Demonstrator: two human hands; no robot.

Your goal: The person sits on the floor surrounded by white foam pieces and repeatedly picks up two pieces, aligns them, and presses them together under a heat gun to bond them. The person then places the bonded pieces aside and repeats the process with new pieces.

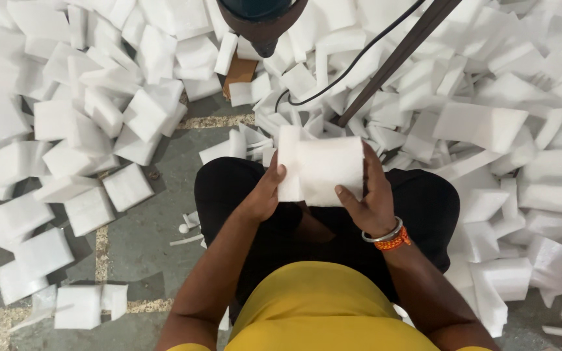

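Overhead, one moment logged, entries from largest to smallest.

Foam heap: white foam blocks and offcuts [489,123] cover most of the ground, thick across the top and down the right side, looser at left.
Floor: grey stone floor [138,240] shows bare at lower left and centre, with pale joints running across it.
Person: seated, seen from above; yellow shirt [323,305] at the bottom edge, black trousers [424,201] over the lap.
Pole: dark slanted pole [398,58] comes down from the top right to the floor just ahead of the knees; a black cable [352,65] loops beside it.
Machine part: dark rounded machine part [261,19] at the top edge, cut off by the frame; kind cannot be told.
Held foam: a folded white foam sheet [323,166] sits upright over the lap, between both hands, clear of the heap.
Left hand: left hand [265,192] grips the sheet's left edge, thumb on the near face, other fingers hidden behind.
Right hand: right hand [372,198] grips the right edge, thumb pressed on the near face, fingers wrapped round the far side.
Loose blocks: single foam squares [89,211] lie apart on the floor at left.
Bangles: a silver bangle and an orange beaded band [388,237] sit on the right wrist.
Cardboard: small brown cardboard scrap [239,71] among the foam near the top.
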